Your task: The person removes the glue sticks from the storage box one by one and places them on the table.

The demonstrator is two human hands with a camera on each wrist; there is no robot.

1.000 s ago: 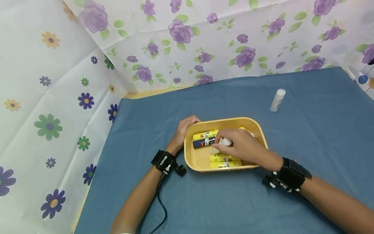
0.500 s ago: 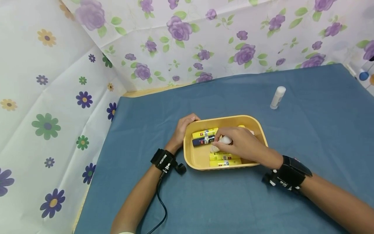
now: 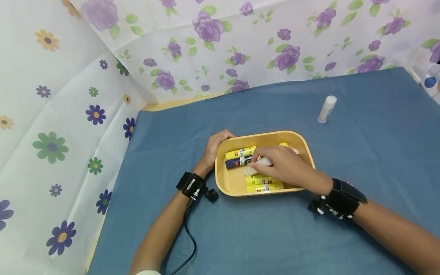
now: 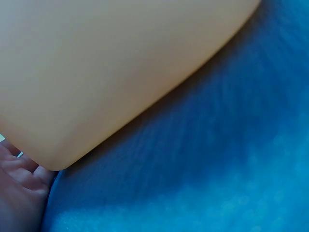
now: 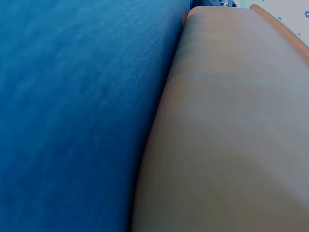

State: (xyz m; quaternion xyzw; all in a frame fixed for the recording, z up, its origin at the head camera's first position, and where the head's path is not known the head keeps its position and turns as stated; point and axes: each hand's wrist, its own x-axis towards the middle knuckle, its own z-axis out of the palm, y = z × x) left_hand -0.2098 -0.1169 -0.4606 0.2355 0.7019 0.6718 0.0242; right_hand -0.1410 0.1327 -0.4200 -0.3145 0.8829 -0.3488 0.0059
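Note:
A yellow plastic basket (image 3: 235, 185) stands on the blue cloth, with glue sticks lying in it. My left hand (image 3: 212, 151) holds the basket's back left corner, fingers bent round the outside; its thumb is hidden. Inside the basket, my right hand (image 3: 288, 163) pinches a white glue stick (image 3: 264, 161) between thumb and fingers. Left of those fingertips lie a yellow glue stick (image 3: 240, 152) and a dark blue glue stick (image 3: 237, 162). Two more yellow glue sticks (image 3: 264, 187) lie along the near wall. The basket's outer wall (image 4: 120, 63) fills much of the left wrist view.
Another white glue stick (image 3: 327, 109) stands upright on the blue cloth (image 3: 261, 233), beyond the basket to the right. Flowered sheets (image 3: 254, 46) hang along the back and left. A black cable (image 3: 194, 244) runs from the left wrist band.
The white glue stick in my right hand lies flatter and shows more of its length. The whole scene has shifted slightly upward in the head view. My left hand stays at the basket.

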